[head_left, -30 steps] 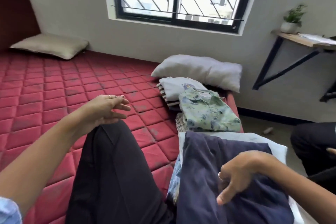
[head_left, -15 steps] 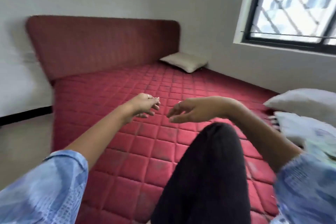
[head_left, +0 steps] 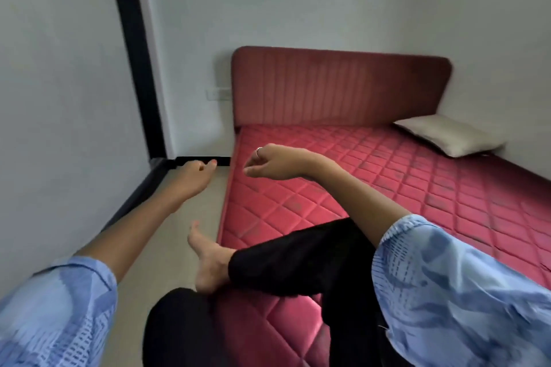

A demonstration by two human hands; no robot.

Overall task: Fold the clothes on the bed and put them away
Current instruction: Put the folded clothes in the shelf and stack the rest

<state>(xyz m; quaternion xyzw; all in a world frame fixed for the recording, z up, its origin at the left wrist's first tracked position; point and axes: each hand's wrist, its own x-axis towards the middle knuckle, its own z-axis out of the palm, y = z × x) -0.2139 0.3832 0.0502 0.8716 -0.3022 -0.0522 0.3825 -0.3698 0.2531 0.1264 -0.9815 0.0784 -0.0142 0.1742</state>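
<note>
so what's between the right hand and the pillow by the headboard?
Head view: only bare red quilted mattress lies between the right hand and the beige pillow. No clothes show on that stretch; the hand holds nothing.

No words, numbers or signs can be read here. The white wall plate (head_left: 219, 94) is too blurry.
</note>
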